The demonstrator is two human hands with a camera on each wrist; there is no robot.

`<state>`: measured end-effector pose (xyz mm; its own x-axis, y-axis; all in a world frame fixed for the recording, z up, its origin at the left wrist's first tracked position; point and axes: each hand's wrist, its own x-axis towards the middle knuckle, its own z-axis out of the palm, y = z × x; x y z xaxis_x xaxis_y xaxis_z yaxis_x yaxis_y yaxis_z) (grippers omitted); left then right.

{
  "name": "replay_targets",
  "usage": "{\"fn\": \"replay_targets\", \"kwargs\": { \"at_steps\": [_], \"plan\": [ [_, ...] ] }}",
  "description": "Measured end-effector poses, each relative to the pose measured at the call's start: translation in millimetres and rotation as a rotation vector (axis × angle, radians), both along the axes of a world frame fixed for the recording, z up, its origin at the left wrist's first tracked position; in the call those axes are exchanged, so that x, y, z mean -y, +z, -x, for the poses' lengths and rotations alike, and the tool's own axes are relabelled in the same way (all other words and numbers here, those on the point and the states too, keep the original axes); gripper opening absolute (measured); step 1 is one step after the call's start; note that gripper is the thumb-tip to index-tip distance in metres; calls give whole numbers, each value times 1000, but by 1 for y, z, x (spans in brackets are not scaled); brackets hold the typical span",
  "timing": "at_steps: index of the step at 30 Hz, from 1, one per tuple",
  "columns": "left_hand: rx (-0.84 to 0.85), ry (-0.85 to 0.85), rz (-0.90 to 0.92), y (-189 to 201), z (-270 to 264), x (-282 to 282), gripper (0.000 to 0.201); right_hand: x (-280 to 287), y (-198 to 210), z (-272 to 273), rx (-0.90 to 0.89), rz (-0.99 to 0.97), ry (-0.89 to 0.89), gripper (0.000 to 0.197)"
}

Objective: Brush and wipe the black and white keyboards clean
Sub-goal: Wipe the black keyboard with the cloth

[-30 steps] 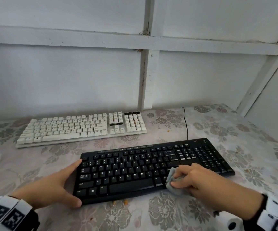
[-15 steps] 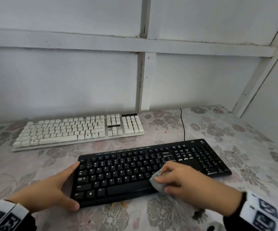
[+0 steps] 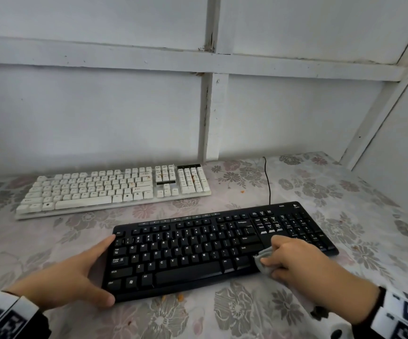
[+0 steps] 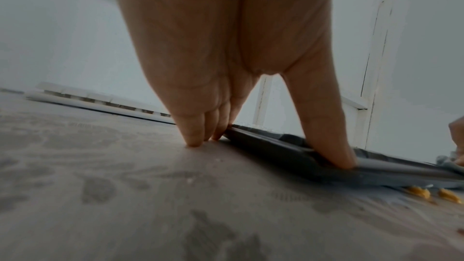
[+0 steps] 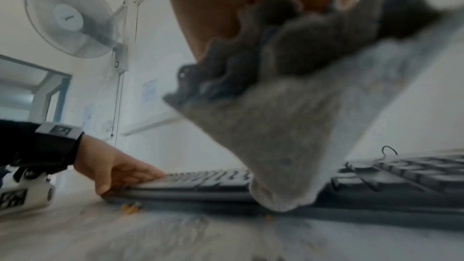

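Note:
The black keyboard (image 3: 198, 250) lies near me on the flowered tablecloth (image 3: 247, 314). My left hand (image 3: 85, 272) braces its left end, fingers straight along the side and thumb against the front corner; the left wrist view shows the fingers (image 4: 198, 130) touching the keyboard edge (image 4: 276, 146). My right hand (image 3: 293, 260) grips a bunched grey cloth (image 3: 264, 261) and presses it on the keys at the keyboard's lower right. The right wrist view shows the cloth (image 5: 283, 130) hanging down onto the black keyboard (image 5: 206, 182). The white keyboard (image 3: 114, 189) lies farther back on the left.
Orange crumbs (image 3: 179, 297) lie on the cloth by the black keyboard's front edge, and some sit among the white keyboard's keys. A black cable (image 3: 268, 182) runs back to the white wall (image 3: 100, 113). A wall fan (image 5: 70, 17) hangs at the left.
My right hand slid the cloth left over the lower keys, then back right toward the keyboard's lower right. The left hand kept its place on the left end.

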<state>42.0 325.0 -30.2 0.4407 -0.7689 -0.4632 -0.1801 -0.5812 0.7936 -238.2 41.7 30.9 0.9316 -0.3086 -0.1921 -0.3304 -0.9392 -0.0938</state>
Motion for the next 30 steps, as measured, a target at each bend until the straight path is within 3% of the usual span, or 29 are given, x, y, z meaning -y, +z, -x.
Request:
{"fn": "replay_targets", "kwargs": {
  "at_steps": [8, 17, 21, 30],
  "plan": [
    [159, -28, -78, -2, -5, -3, 134, -41, -6, -19, 136, -160, 165, 24],
    [138, -31, -50, -2, -3, -2, 130, 6, -6, 11, 73, -63, -17, 21],
    [148, -31, -22, -1, -2, -2, 125, 18, 2, 19, 139, -13, -88, 20],
    [100, -31, 12, -1, -1, -2, 127, 27, -12, 25, 38, -2, -122, 25]
  ]
}}
